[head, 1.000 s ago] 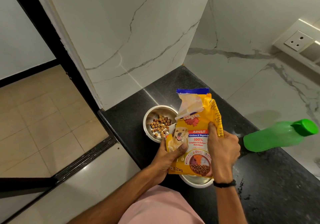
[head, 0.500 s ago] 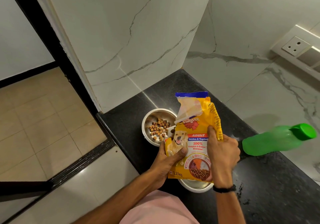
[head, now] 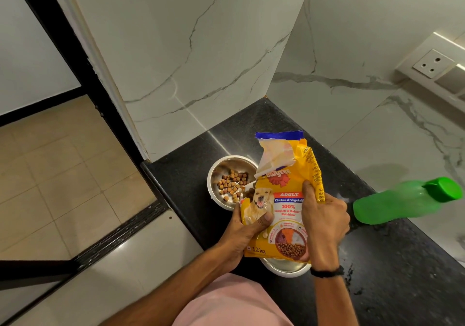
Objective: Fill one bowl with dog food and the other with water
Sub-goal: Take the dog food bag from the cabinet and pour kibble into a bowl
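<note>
Two hands hold a dog food bag [head: 279, 200] upright over steel bowls on a black counter [head: 181, 179].

The counter ends in a marble corner, with walls behind and to the right. Its left edge drops to the floor just beside the far bowl [head: 214, 174], which holds kibble, and bare counter lies toward the corner. The bag's long axis is upright, its torn mouth on top, above the near bowl [head: 284, 269]. A green bottle [head: 397, 205] sits well to the right. The left hand [head: 241, 235] grips the bag's lower left edge with the thumb on the front. The right hand [head: 324, 215] curls round its right edge.
</note>
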